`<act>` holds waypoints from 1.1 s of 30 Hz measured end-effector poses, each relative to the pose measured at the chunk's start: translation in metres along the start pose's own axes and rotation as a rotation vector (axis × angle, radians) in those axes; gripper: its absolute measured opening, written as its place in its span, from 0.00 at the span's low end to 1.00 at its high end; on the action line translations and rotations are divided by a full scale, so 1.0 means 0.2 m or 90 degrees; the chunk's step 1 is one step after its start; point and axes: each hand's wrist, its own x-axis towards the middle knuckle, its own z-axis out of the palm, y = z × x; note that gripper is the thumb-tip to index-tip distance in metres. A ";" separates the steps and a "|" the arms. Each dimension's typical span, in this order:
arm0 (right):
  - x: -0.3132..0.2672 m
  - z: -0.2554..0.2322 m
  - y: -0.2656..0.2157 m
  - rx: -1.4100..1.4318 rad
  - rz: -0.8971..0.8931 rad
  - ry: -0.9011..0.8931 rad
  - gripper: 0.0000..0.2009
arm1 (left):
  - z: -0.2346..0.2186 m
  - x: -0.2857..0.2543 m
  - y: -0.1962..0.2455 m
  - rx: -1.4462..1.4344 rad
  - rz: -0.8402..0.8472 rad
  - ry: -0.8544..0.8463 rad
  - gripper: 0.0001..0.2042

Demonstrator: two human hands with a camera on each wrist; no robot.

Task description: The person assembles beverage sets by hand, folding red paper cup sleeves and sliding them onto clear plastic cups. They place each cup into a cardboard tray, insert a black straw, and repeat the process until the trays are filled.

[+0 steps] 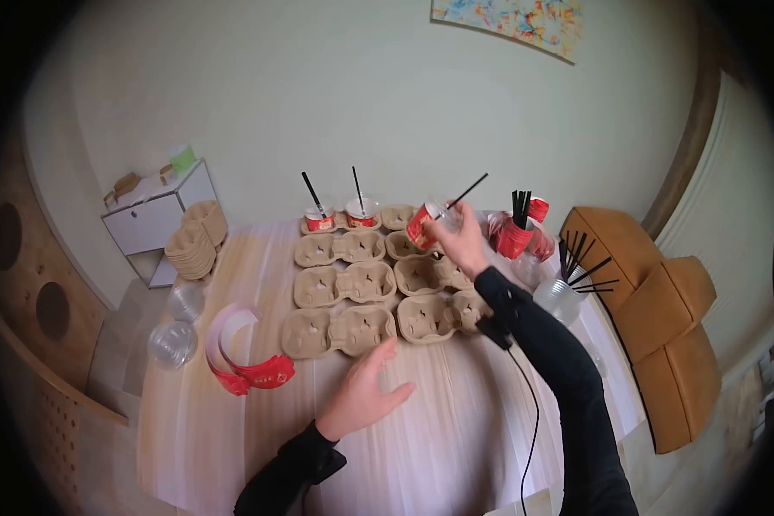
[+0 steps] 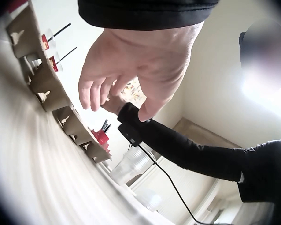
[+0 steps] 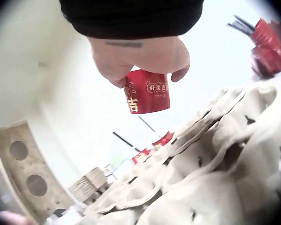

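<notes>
My right hand (image 1: 463, 241) grips a clear plastic cup with a red printed sleeve (image 1: 418, 227) and a black straw (image 1: 469, 189). It holds the cup tilted above the back part of the cardboard cup carriers (image 1: 365, 294). From the right wrist view, the sleeve (image 3: 152, 93) shows gold lettering between thumb and fingers. My left hand (image 1: 365, 397) hovers near the front carriers with its fingers loosely extended and nothing in it. Two sleeved cups (image 1: 320, 221) with straws stand in the back-left carrier. Rows of carrier pockets lie between the hands.
Red cup sleeves (image 1: 272, 371) and clear cups (image 1: 173, 344) lie at the left. Stacked carriers (image 1: 191, 249) sit at the back left. On the right are a red holder of straws (image 1: 513, 236) and clear cups with straws (image 1: 559, 301). A cable (image 1: 537, 413) hangs from the right wrist.
</notes>
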 end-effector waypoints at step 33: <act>0.47 0.03 -0.03 -0.459 0.070 -0.537 0.32 | -0.05 0.04 0.10 0.026 0.002 -0.274 0.21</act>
